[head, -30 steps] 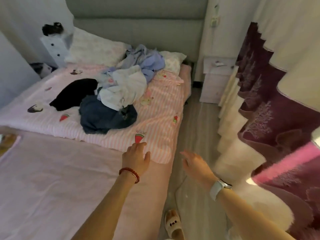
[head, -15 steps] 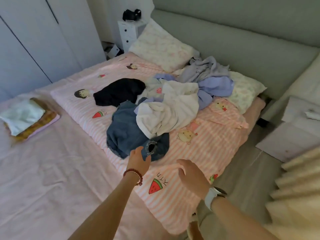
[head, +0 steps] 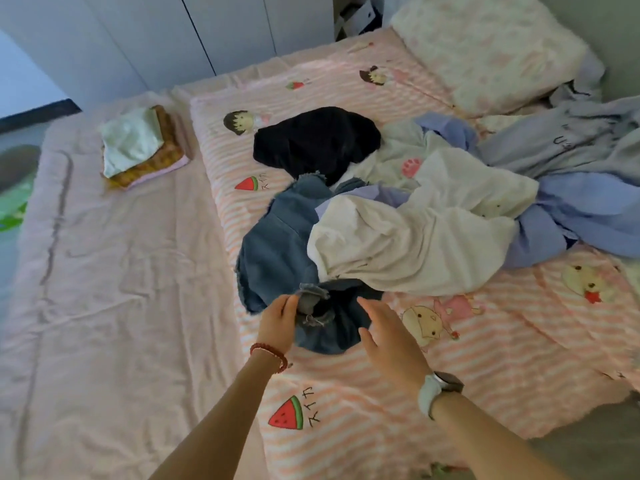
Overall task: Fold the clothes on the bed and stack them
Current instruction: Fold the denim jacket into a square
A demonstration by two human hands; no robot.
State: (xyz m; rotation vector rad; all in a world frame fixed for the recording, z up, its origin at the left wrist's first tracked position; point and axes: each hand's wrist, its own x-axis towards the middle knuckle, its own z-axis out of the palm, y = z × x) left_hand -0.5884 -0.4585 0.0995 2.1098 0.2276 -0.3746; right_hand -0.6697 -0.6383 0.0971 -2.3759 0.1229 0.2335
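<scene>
A loose pile of clothes lies on the pink striped blanket. Nearest me is a blue denim garment with frayed edges. A white garment lies over its right side. Behind them are a black garment, a lavender-blue shirt and a pale grey-blue garment. My left hand, with a red bead bracelet, pinches a raised frayed fold of the denim at its near edge. My right hand, with a watch on the wrist, hovers over the denim's near right part with fingers spread.
A small folded stack, white cloth on top, sits on the plain pink sheet to the left. A floral pillow lies at the head of the bed. White wardrobe doors stand beyond the bed's far side.
My view swung left and closer over the bed. Both hands moved forward onto the pile; the left hand now has hold of the denim's edge.
</scene>
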